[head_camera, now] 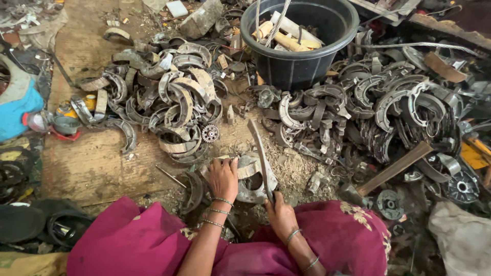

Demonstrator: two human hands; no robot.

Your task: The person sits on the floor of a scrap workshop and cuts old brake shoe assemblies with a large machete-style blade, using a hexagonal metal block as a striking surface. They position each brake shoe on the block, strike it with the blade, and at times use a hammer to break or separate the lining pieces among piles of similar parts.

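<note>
Nearest me is the magenta lap (153, 245), and just past it I see the two hands at work on the floor. The left hand (223, 178) lies flat, fingers pressed down on a curved brake shoe (253, 176) that sits straight ahead of the knees, at twelve o'clock from the lap. The right hand (280, 210) has its grip closed around the handle end of a long blade (260, 156), whose tip points away to twelve o'clock and whose edge crosses the shoe just beside the left fingers. That closeness is my main worry: if the blade skids off the rounded metal, it could run into the hand that steadies it. The shoe rests on loose chips and dust (291, 168), so it could rock or spin under a blow. A hammer (388, 171) lies at two o'clock, near the right knee, and heaps of shoes (174, 97) crowd in at eleven and at one; a bucket (299, 41) stands beyond. A flung scrap could bounce off any of these.
</note>
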